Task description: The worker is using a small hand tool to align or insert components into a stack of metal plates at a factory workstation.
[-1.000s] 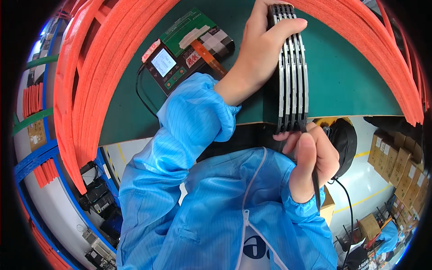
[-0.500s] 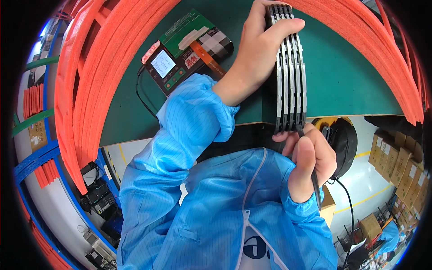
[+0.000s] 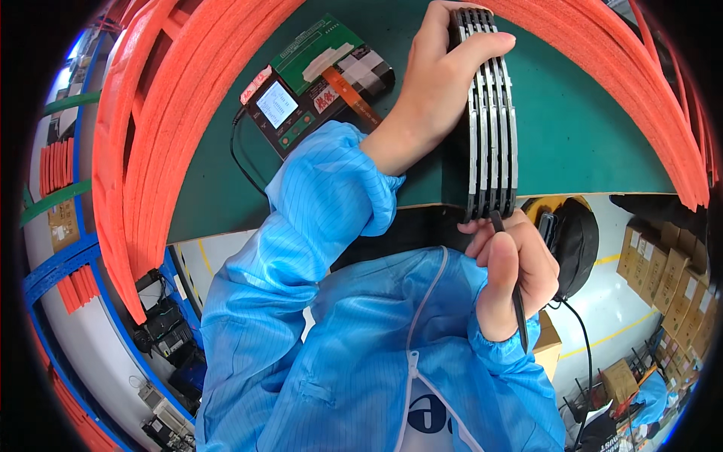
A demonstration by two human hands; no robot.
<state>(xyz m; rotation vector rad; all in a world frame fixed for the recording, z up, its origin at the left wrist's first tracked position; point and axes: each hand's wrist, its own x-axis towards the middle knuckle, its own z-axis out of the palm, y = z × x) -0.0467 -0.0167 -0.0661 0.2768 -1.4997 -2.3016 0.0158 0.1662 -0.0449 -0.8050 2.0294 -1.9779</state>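
Observation:
My left hand (image 3: 444,71) grips the far end of a stack of thin panels (image 3: 492,128) with black and silver edges, its thumb across the edges. The stack stands edge-on and reaches toward me past the table's near edge. At its near end my right hand (image 3: 520,264) is closed round a slim black stick-like tool (image 3: 520,309). The tool's upper tip meets the near ends of the panels, among the black edges. Some of my right fingers sit under the stack's end and are partly hidden. Whether the tool is tweezers or a pry stick cannot be made out.
On the green table (image 3: 580,151) lies a test device (image 3: 282,113) with a lit screen, a green circuit board (image 3: 316,49), an orange flat cable (image 3: 350,94) and a black cord. Red foam strips (image 3: 173,98) curve round the table. Cardboard boxes (image 3: 663,264) stand on the right.
The stack and my left hand have shifted slightly right. My right hand has moved a little left, and the tool's tip has slid left across the panel ends.

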